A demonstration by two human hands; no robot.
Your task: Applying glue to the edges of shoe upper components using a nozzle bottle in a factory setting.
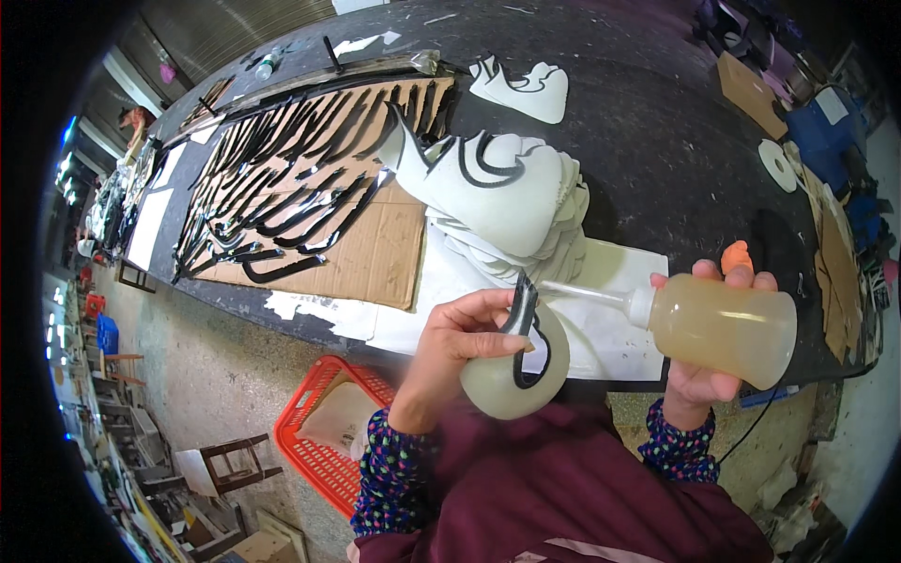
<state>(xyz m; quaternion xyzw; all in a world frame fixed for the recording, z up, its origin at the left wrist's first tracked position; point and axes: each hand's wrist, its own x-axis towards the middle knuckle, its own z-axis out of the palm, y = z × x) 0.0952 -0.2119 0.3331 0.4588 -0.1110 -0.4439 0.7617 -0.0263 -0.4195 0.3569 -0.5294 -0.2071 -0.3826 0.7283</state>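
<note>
Pinching the black-trimmed white panel (pixel 552 375) between thumb and fingers, the left hand (pixel 460 342) has its grip clamped on the upper part of the piece, near the black strip (pixel 523 308), which probably steadies that narrow end while the rounded body hangs toward the person's front. The panel is off the stack, held up around the near edge of the desk (pixel 648 122). The right hand (pixel 699 383) has its grip wrapped around the squeeze bottle (pixel 718 324), tipped almost onto its side, presumably so that the liquid runs down to the long thin nozzle (pixel 591 294). The nozzle's end points left and lies right by the strip; whether it touches, I cannot tell. Similar panels sit in a loose stack (pixel 511 202) on white sheeting (pixel 624 272), just beyond the hands, and loose black strips (pixel 272 276) are spread on a cardboard sheet (pixel 375 258) to the left, apparently so that single ones are easy to pick up. The held panel looks pale and smooth with a rounded lower edge, and its dark strip curves down into a hook shape, glossy toward the top. The bottle is translucent, its contents cloudy and yellowish.
</note>
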